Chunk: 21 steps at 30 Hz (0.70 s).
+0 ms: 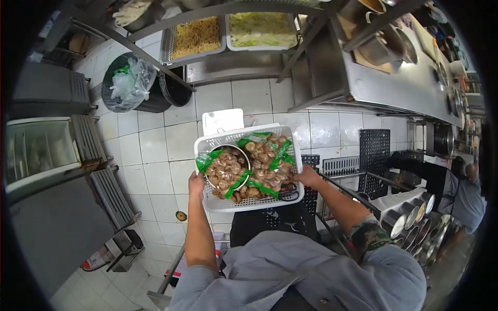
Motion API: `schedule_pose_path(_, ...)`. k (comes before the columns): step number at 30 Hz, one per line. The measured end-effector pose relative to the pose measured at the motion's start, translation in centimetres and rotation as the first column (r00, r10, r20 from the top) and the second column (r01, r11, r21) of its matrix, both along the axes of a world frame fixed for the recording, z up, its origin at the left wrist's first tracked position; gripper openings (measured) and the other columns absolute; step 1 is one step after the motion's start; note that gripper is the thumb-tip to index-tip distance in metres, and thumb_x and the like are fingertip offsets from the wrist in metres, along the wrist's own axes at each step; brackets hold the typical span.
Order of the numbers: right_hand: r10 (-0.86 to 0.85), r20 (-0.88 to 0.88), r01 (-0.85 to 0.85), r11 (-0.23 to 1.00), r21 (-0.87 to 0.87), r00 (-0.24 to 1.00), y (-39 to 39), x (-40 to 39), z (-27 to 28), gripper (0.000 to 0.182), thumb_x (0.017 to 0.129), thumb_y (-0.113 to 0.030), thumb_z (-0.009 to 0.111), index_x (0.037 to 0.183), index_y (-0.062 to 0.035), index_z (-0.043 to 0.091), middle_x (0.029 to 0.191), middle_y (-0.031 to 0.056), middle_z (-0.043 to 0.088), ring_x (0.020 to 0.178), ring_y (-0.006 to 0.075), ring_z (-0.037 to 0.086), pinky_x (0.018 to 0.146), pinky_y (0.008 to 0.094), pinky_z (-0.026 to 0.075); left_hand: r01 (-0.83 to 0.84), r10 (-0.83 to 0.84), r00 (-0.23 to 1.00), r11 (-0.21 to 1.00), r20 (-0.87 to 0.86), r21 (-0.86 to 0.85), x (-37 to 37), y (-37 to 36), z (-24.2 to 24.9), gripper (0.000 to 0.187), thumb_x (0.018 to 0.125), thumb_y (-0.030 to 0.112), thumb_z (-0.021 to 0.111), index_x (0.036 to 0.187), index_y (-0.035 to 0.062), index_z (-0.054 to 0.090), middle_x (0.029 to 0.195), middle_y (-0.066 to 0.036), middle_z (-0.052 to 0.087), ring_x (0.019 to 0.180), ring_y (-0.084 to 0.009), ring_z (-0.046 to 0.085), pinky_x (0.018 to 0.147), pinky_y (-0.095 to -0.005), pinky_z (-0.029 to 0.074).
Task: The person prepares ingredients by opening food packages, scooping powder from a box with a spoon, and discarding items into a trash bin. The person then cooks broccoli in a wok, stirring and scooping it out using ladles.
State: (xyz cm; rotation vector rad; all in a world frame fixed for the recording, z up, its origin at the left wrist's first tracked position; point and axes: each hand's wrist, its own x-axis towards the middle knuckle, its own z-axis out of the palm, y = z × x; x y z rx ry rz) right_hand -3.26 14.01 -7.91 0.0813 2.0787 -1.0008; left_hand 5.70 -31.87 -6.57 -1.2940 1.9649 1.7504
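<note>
Holding a white perforated plastic basket [228, 203] of bagged brown mushrooms [270, 168] and a round metal bowl [226, 165], both hands clasp its near rim: left hand [196, 184] at left corner, right hand [306, 176] at right. Basket sits chest-high above white tiled floor [155, 150]; black bin [129, 85] well beyond.

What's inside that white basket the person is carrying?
The white basket holds bags of brown mushrooms in clear plastic with green print, plus a round metal bowl full of mushrooms. The basket's bottom is covered, so anything beneath them cannot be seen.
</note>
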Motion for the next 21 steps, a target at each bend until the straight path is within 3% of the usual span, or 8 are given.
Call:
schedule_pose_path(4,0.072,-0.043,-0.065,0.988,0.137,0.996,-7.9,-2.8,-5.6,0.037,0.075,-0.024,0.069,0.096,0.0059,0.067,0.070,0.0194,0.068,0.049,0.0252,0.066,0.051,0.0395,0.054,0.011,-0.020,0.990,0.998,-0.139,-0.064,-2.6,-8.0,-7.5,0.024,0.097,0.009,0.054,0.116,-0.0027,0.063,0.096,-0.006,0.068,0.086,-0.0139,0.059,0.078,-0.0305,0.047)
schedule_pose_path(7,0.131,-0.295,-0.062,0.971,0.233,0.947,-11.5,-5.1,-13.4,0.036,0.075,-0.026,0.070,0.099,0.0010,0.068,0.081,0.0222,0.071,0.073,0.0363,0.071,0.069,0.0432,0.057,0.012,-0.025,0.987,0.996,-0.161,-0.083,-6.9,-12.1,-10.7,0.026,0.097,0.012,0.054,0.117,-0.0030,0.062,0.096,-0.006,0.068,0.087,-0.0141,0.059,0.079,-0.0298,0.047)
schedule_pose_path(10,-0.050,-0.158,0.088,0.967,0.241,0.986,-15.7,-9.8,-11.7,0.041,0.072,-0.029,0.072,0.104,-0.0034,0.067,0.099,0.0249,0.069,0.099,0.0420,0.066,0.090,0.0456,0.053,0.011,-0.025,0.984,0.997,-0.178,-0.080,-10.5,-14.8,-15.3,0.027,0.097,0.015,0.056,0.116,-0.0026,0.063,0.094,-0.006,0.067,0.086,-0.0135,0.058,0.076,-0.0288,0.046)
schedule_pose_path(15,-0.088,-0.056,0.102,0.940,0.326,0.995,-16.1,-13.0,-15.1,0.040,0.075,-0.027,0.071,0.109,-0.0067,0.066,0.101,0.0193,0.070,0.098,0.0371,0.068,0.086,0.0450,0.055,0.035,-0.042,0.997,0.995,-0.072,-0.095,-12.2,-16.7,-19.6,0.024,0.099,0.019,0.057,0.111,-0.0006,0.063,0.088,-0.003,0.063,0.078,-0.0115,0.051,0.071,-0.0290,0.043)
schedule_pose_path(16,-0.027,-0.033,0.037,0.929,0.367,0.999,-16.3,-12.7,-15.0,0.044,0.077,-0.029,0.071,0.115,-0.0077,0.064,0.104,0.0176,0.070,0.100,0.0355,0.068,0.087,0.0457,0.054,0.067,-0.083,0.966,0.995,-0.244,-0.070,-11.4,-17.3,-21.1,0.025,0.098,0.017,0.056,0.112,-0.0022,0.062,0.091,-0.007,0.063,0.081,-0.0139,0.052,0.074,-0.0322,0.044)
schedule_pose_path(17,0.053,0.003,-0.049,0.904,0.425,0.999,-16.7,-12.1,-14.7,0.048,0.079,-0.032,0.070,0.120,-0.0088,0.062,0.108,0.0159,0.070,0.101,0.0338,0.067,0.089,0.0464,0.054,0.123,-0.143,0.985,0.975,-0.099,-0.184,-11.8,-16.1,-16.8,0.029,0.096,0.015,0.053,0.117,-0.0034,0.061,0.097,-0.012,0.065,0.089,-0.0202,0.057,0.080,-0.0371,0.046)
schedule_pose_path(19,0.186,0.092,-0.206,0.823,0.529,0.978,-18.1,-11.2,-9.5,0.064,0.080,-0.036,0.070,0.135,-0.0092,0.051,0.108,0.0177,0.069,0.099,0.0340,0.068,0.086,0.0459,0.055,0.135,-0.189,0.967,0.948,-0.172,-0.287,-10.5,-17.5,-20.8,0.038,0.097,0.017,0.053,0.128,-0.0032,0.058,0.121,-0.018,0.064,0.109,-0.0286,0.060,0.095,-0.0397,0.047)
schedule_pose_path(21,0.152,-0.017,-0.128,0.879,0.458,0.988,-18.0,-8.6,-5.0,0.058,0.084,-0.034,0.068,0.134,-0.0087,0.054,0.103,0.0220,0.070,0.097,0.0371,0.068,0.084,0.0441,0.055,-0.021,0.017,0.992,0.999,-0.126,-0.029,-10.7,-18.4,-20.9,0.053,0.098,0.025,0.059,0.141,-0.0019,0.045,0.128,-0.020,0.058,0.113,-0.0286,0.058,0.098,-0.0397,0.048)
